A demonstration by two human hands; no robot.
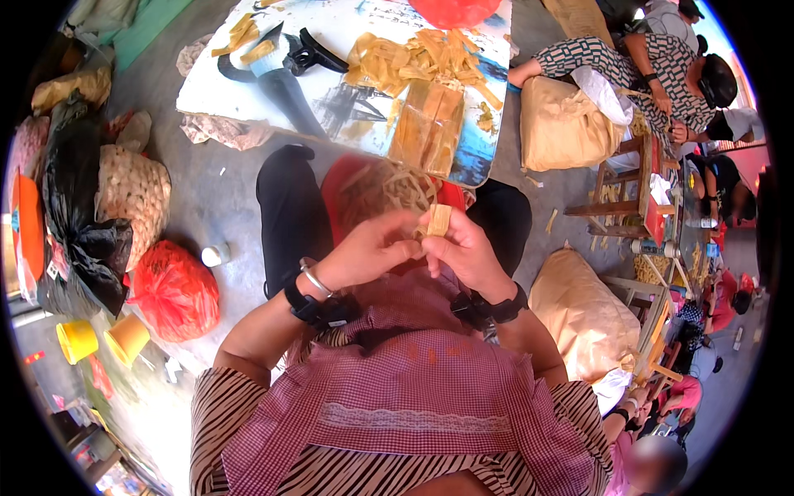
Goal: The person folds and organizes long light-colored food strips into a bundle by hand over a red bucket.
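My right hand pinches a small folded tan strip between thumb and fingers, above my lap. My left hand meets it from the other side, its thumb and fingertips at the strip's lower end; the upper fingers are blurred. Just beyond the hands, a red container between my knees holds loose, pale curled strips. On the low white board in front, a bundle of flat tan strips lies under clear plastic. Behind it is a loose pile of similar strips.
A black plastic clip-like object lies on the board, beside a dark-handled tool. Left stand a red plastic bag, black bag and yellow buckets. Right are brown sacks, a wooden stool and several people.
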